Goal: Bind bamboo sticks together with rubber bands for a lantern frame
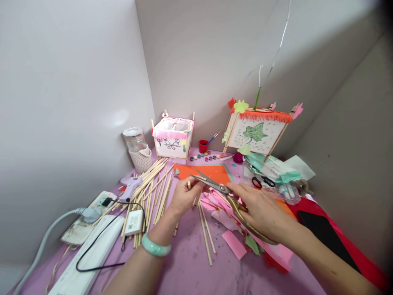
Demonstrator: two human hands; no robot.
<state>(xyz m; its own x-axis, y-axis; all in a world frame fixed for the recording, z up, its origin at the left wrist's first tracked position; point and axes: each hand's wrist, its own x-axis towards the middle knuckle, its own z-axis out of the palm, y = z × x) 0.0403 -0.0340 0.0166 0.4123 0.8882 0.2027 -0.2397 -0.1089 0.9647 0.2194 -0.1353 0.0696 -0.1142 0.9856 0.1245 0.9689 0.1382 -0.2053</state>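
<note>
Purple tabletop (190, 262) between plain grey walls (215, 53)

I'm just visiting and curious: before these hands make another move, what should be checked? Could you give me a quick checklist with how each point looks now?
1. Right hand has a hold on the scissors: ok, it grips their gold handles.
2. Left hand well away from the blades: not ok, its fingers are right beside them, and the blades look slightly open.
3. What the left hand grips is fully in sight: not ok, its fingers cover much of it.
4. Red cup upright: ok, with brushes leaning in it.
5. Glue gun cool: cannot tell; it lies away from both hands.
</note>
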